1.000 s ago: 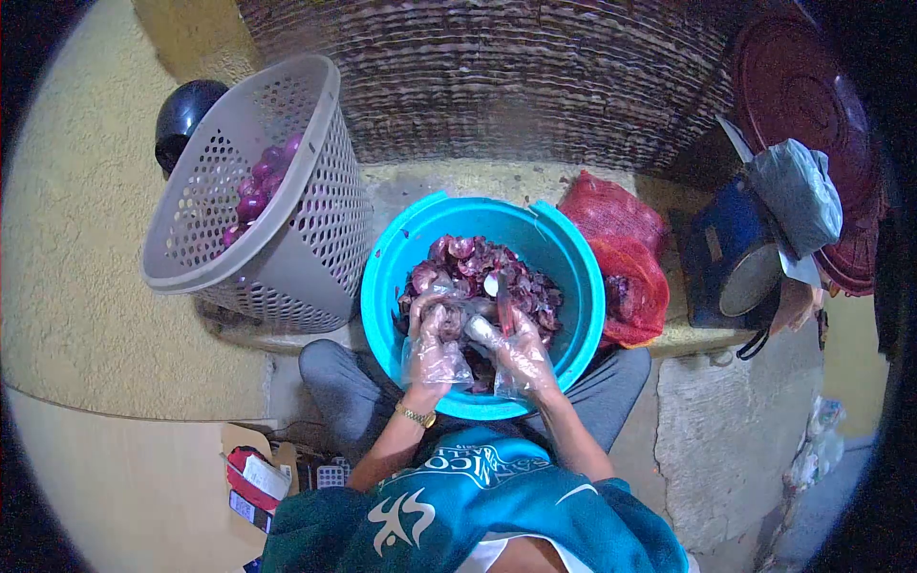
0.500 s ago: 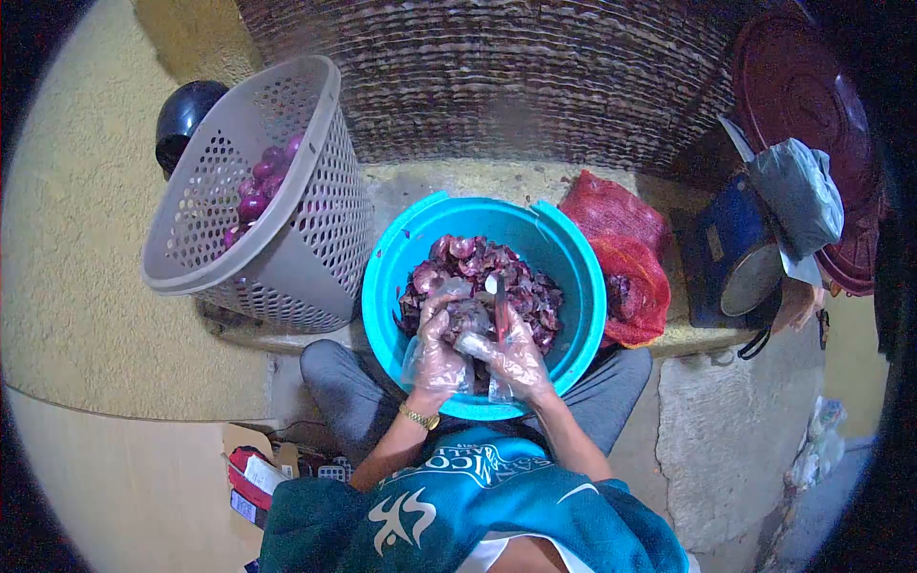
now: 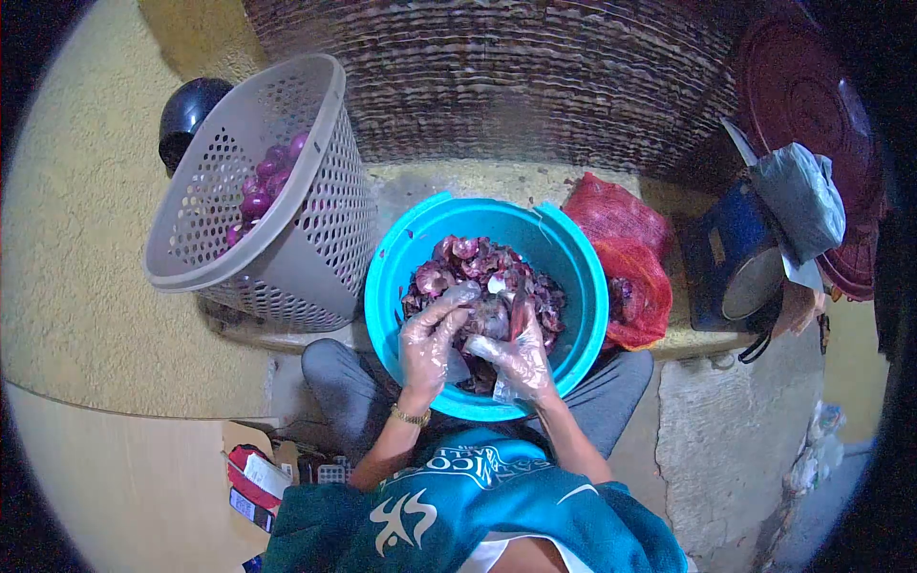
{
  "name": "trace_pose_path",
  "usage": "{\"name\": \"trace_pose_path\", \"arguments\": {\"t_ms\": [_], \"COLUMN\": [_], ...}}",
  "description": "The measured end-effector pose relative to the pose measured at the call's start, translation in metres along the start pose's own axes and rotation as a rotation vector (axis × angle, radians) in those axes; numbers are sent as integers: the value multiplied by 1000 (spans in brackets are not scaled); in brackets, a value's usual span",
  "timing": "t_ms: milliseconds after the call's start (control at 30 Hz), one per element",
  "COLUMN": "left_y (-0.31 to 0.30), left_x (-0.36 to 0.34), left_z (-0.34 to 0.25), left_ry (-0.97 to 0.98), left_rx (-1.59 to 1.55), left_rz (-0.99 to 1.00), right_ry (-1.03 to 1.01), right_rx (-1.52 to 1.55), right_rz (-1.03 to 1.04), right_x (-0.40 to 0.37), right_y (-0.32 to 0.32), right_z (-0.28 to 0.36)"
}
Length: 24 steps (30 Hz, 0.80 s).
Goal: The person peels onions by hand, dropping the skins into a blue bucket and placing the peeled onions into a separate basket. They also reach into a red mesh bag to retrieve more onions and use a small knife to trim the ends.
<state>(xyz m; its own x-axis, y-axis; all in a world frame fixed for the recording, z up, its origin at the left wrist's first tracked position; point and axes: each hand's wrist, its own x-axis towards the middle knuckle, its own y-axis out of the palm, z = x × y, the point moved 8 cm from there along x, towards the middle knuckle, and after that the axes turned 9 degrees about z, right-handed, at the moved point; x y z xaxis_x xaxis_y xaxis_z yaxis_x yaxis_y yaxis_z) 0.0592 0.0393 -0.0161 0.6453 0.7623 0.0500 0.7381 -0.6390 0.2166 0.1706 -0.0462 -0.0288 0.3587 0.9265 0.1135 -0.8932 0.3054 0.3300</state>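
Observation:
A turquoise tub (image 3: 384, 351) sits between my legs, with many red onions and loose purple skins (image 3: 435, 277) inside. Over it, my left hand (image 3: 432, 342), in a clear plastic glove, has its fingers apart beside a dark onion (image 3: 489, 315). My right hand (image 3: 519, 355), also gloved, grips a knife with a red handle (image 3: 519, 315); its thumb lies against the onion's lower side. The blade is hard to make out among the skins.
A tall grey perforated basket (image 3: 325, 215) with red onions (image 3: 258, 202) leans at the left. Right of the tub lies a red mesh sack (image 3: 621, 224). Farther right stand a blue scale (image 3: 731, 248) with a grey plastic bundle (image 3: 798, 196) and a dark red lid (image 3: 802, 86).
My left hand has moved slightly left and its fingers have spread from the onion. My right hand has shifted a little to the right with the knife.

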Motion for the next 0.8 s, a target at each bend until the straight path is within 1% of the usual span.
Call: {"name": "trace_pose_path", "arguments": {"t_ms": [67, 100, 167, 200, 267, 300, 367, 400, 467, 500, 567, 600, 667, 700, 733, 767, 800], "left_y": [0, 2, -1, -2, -4, -4, -6, -9, -12, -18, -7, -12, -22, -15, -22, -33, -33], "left_x": [-3, -3, -3, -3, -1, 0, 4, 9, 19, 20, 17, 15, 16, 12, 10, 10, 9], "left_z": [-12, -10, -14, -14, -14, -14, -16, -13, -2, 1, -5, 4, 43, 28, 38, 65, 70], "left_ry": [93, 91, 200, 201, 172, 173, 205, 205, 160, 161, 374, 373, 63, 191, 190, 113, 36], "left_rx": [156, 156, 111, 110, 230, 230, 245, 244, 377, 379, 861, 860, 705, 837, 836, 810, 782], "left_rz": [-51, -51, -122, -122, -95, -96, -103, -102, -8, -10, 117, 117, 223, 229, 230, 283, 337], "right_ry": [-24, -22, -34, -35, 146, 145, 201, 200, 100, 99, 106, 107, 119, 120, 105, 90, 91], "right_rx": [85, 86, 29, 27, 76, 75, 232, 232, 209, 210, 201, 201, 168, 169, 188, 206, 206], "right_rz": [-37, -38, -22, -22, -47, -46, -1, -3, 48, 50, 12, 12, -19, -19, -23, -28, -28], "right_x": [-2, -3, -3, -5, -10, -11, -13, -13, -11, -10, -10, -10, -8, -8, -8, -8, -8], "right_y": [4, 4, 3, 1, -5, -6, -1, -3, -3, -1, -2, -3, -10, -11, -13, -14, -13], "right_z": [1, -1, -3, -3, -17, -14, -13, -17, -22, -20, -14, -16, -23, -26, -28, -28, -27]}}
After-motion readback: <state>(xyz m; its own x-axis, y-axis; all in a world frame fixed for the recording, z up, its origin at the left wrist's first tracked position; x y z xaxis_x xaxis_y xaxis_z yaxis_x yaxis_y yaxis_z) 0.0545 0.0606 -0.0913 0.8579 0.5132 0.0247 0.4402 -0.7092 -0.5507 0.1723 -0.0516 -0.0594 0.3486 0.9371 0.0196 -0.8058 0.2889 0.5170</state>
